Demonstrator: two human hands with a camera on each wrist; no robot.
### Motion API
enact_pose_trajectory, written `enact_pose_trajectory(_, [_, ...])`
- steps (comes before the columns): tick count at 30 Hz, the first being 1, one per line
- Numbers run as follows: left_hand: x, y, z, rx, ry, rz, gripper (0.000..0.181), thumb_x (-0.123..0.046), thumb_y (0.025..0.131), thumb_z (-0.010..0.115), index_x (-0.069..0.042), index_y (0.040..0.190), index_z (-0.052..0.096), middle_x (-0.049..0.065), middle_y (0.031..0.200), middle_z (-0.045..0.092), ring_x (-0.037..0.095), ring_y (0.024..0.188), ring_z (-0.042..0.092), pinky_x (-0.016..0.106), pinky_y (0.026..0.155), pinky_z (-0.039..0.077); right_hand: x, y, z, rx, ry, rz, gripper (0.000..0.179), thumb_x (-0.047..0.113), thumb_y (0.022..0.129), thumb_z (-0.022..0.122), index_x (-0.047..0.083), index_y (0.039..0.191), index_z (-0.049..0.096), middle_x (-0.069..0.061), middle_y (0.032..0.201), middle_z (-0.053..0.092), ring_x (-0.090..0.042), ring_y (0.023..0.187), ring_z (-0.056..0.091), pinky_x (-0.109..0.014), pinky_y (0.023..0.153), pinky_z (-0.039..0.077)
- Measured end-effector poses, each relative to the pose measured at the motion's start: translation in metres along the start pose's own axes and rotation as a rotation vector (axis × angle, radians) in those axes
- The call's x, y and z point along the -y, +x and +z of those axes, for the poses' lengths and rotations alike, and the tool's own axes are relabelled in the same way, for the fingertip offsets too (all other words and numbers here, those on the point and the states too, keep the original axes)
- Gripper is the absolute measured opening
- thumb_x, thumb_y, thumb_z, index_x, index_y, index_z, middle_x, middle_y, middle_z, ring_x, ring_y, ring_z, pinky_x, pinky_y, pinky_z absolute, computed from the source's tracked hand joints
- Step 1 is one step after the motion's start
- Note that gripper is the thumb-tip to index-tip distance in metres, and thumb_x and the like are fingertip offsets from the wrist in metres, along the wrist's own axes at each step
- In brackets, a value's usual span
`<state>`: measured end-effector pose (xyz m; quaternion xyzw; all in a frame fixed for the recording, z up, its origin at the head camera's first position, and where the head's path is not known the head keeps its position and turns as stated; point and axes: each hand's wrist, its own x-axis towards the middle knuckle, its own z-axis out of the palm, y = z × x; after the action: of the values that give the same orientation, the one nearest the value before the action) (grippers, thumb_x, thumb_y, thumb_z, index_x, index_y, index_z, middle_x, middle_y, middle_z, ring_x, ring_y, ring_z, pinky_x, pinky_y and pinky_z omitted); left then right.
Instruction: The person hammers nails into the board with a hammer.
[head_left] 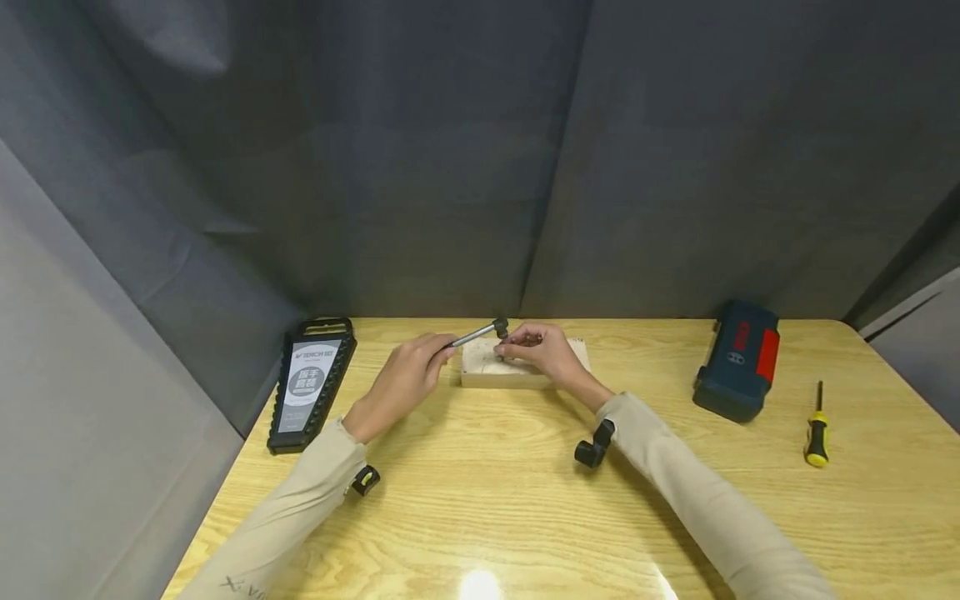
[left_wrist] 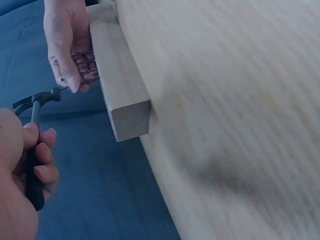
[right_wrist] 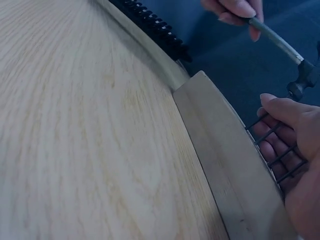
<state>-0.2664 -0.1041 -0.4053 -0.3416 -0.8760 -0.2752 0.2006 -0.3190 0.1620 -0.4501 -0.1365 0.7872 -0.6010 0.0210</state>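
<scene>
A pale wooden block (head_left: pixel 517 371) lies at the far middle of the wooden table (head_left: pixel 480 500). Several dark nails (left_wrist: pixel 82 67) stand in a row in the block (left_wrist: pixel 120 85). My right hand (head_left: pixel 536 346) rests on the block with its fingers curled about the nails (right_wrist: pixel 272 145), thumb and forefinger pinching one. My left hand (head_left: pixel 405 379) grips the handle of a small hammer (head_left: pixel 480 333). The hammer's dark head (left_wrist: pixel 37 100) hangs just beside the nails and my right fingertips (left_wrist: pixel 72 82). In the right wrist view the hammer (right_wrist: pixel 280 42) slants over the block (right_wrist: pixel 225 150).
A black socket holder with a white label (head_left: pixel 311 383) lies at the table's left edge. A blue and red case (head_left: pixel 738 358) and a yellow-handled screwdriver (head_left: pixel 816 429) lie on the right. Grey curtains close in the back and sides.
</scene>
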Motion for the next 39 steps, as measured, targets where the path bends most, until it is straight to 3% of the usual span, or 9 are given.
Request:
enact_pose_trajectory(5, [0.000, 0.002, 0.000, -0.001, 0.022, 0.012, 0.021, -0.007, 0.105, 0.063, 0.002, 0.122, 0.073, 0.013, 0.104, 0.075, 0.017, 0.076, 0.068, 0.032, 0.063, 0.056, 0.000, -0.002, 0.000, 0.000, -0.014, -0.011, 0.022, 0.020, 0.089, 0.087, 0.002, 0.097, 0.077, -0.004, 0.097, 0.080, -0.015, 0.081, 0.068, -0.023, 0.070, 0.052])
enact_pose_trajectory(11, [-0.002, 0.003, 0.001, -0.003, 0.021, -0.006, 0.022, -0.007, 0.106, 0.063, 0.002, 0.123, 0.072, 0.013, 0.104, 0.075, 0.018, 0.078, 0.068, 0.032, 0.064, 0.056, 0.000, -0.002, -0.001, 0.001, -0.023, -0.020, 0.021, 0.021, 0.089, 0.086, 0.003, 0.098, 0.078, -0.008, 0.101, 0.080, -0.015, 0.083, 0.070, -0.023, 0.072, 0.052])
enact_pose_trajectory(15, [-0.002, 0.011, -0.009, -0.099, -0.043, -0.004, 0.021, -0.008, 0.106, 0.061, 0.000, 0.124, 0.070, 0.011, 0.100, 0.074, 0.014, 0.070, 0.062, 0.027, 0.058, 0.050, 0.001, -0.002, -0.002, 0.002, -0.028, -0.023, 0.023, 0.023, 0.090, 0.086, 0.004, 0.099, 0.078, -0.009, 0.102, 0.079, -0.016, 0.085, 0.069, -0.024, 0.073, 0.053])
enact_pose_trajectory(19, [-0.003, 0.017, -0.020, -0.188, -0.181, -0.038, 0.024, -0.010, 0.109, 0.057, 0.000, 0.130, 0.064, 0.013, 0.094, 0.068, 0.016, 0.066, 0.056, 0.026, 0.054, 0.043, 0.001, -0.003, -0.002, 0.010, -0.020, -0.024, 0.023, 0.023, 0.090, 0.086, 0.005, 0.101, 0.078, -0.008, 0.102, 0.079, -0.016, 0.086, 0.069, -0.024, 0.074, 0.054])
enact_pose_trajectory(22, [-0.004, 0.013, -0.019, -0.082, -0.159, -0.040, 0.025, -0.010, 0.109, 0.056, 0.000, 0.130, 0.066, 0.015, 0.099, 0.071, 0.021, 0.074, 0.064, 0.032, 0.060, 0.052, 0.000, -0.002, -0.001, 0.017, -0.002, -0.026, 0.019, 0.019, 0.091, 0.085, 0.004, 0.100, 0.078, -0.004, 0.100, 0.079, -0.016, 0.087, 0.071, -0.024, 0.075, 0.055])
enact_pose_trajectory(24, [-0.003, 0.010, -0.014, 0.026, -0.094, -0.020, 0.024, -0.009, 0.108, 0.058, 0.001, 0.127, 0.069, 0.015, 0.105, 0.074, 0.024, 0.081, 0.070, 0.035, 0.067, 0.058, -0.001, -0.001, -0.001, 0.019, 0.008, -0.026, 0.016, 0.015, 0.091, 0.084, 0.003, 0.099, 0.077, -0.004, 0.099, 0.079, -0.015, 0.087, 0.073, -0.023, 0.075, 0.056])
enact_pose_trajectory(26, [-0.003, 0.007, -0.010, 0.091, -0.029, -0.002, 0.023, -0.009, 0.108, 0.059, 0.001, 0.125, 0.071, 0.014, 0.111, 0.076, 0.024, 0.091, 0.073, 0.036, 0.075, 0.061, -0.001, -0.001, 0.000, 0.021, 0.017, -0.031, 0.014, 0.012, 0.091, 0.083, 0.001, 0.098, 0.077, -0.005, 0.099, 0.080, -0.016, 0.087, 0.074, -0.023, 0.075, 0.056])
enact_pose_trajectory(33, [-0.005, 0.007, -0.007, 0.016, -0.048, -0.031, 0.024, -0.010, 0.108, 0.058, 0.001, 0.125, 0.070, 0.013, 0.107, 0.074, 0.018, 0.078, 0.065, 0.035, 0.065, 0.055, -0.004, -0.001, 0.001, 0.032, -0.004, -0.052, 0.020, 0.019, 0.092, 0.084, 0.002, 0.100, 0.077, -0.011, 0.104, 0.080, -0.018, 0.087, 0.072, -0.025, 0.076, 0.056])
enact_pose_trajectory(39, [-0.006, 0.009, -0.008, 0.061, 0.001, -0.026, 0.024, -0.010, 0.108, 0.060, 0.001, 0.125, 0.072, 0.014, 0.111, 0.075, 0.021, 0.088, 0.071, 0.035, 0.072, 0.059, -0.003, -0.002, 0.000, 0.030, -0.003, -0.057, 0.017, 0.018, 0.092, 0.083, 0.003, 0.100, 0.077, -0.009, 0.103, 0.080, -0.019, 0.086, 0.072, -0.025, 0.074, 0.055])
